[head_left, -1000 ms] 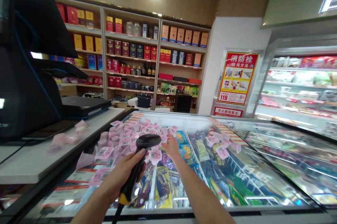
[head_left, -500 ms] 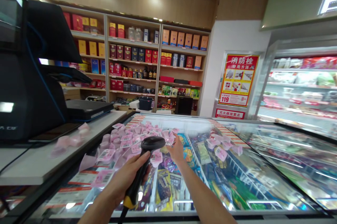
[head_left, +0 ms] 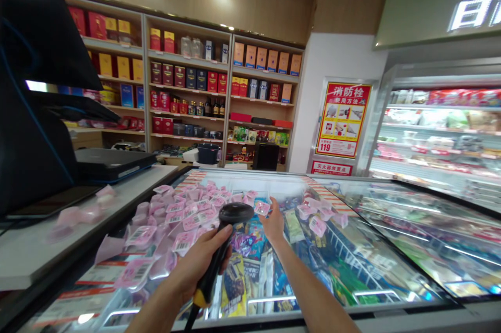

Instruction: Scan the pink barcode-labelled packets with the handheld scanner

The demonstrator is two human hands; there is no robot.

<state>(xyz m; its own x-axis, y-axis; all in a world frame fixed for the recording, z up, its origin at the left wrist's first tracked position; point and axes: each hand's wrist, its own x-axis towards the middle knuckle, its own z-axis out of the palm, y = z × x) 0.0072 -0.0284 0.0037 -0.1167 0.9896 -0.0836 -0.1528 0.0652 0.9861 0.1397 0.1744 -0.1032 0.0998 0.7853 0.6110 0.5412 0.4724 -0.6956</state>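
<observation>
My left hand point(head_left: 205, 257) is wrapped round the black and yellow handle of a barcode scanner point(head_left: 236, 212), whose head points right. Just right of that head, my right hand point(head_left: 274, 224) pinches a small pink cup point(head_left: 262, 208), its barcode label turned towards me. To the left, a heap of similar pink cups point(head_left: 191, 213) covers part of the freezer's glass top point(head_left: 250, 181). A smaller group of pink cups point(head_left: 318, 225) lies on the glass to the right of my right hand.
Packaged frozen goods point(head_left: 235, 283) show under the glass. At left, a black checkout machine point(head_left: 35, 98) stands on a white counter point(head_left: 35, 260) with a few pink cups point(head_left: 92, 213). Stocked shelves point(head_left: 188, 93) line the back wall. A lit display fridge point(head_left: 438, 134) is at right.
The view has turned slightly right. My right hand has moved from the edge of the heap to the right, with a pink cup in its fingers. The scanner stays in my left hand.
</observation>
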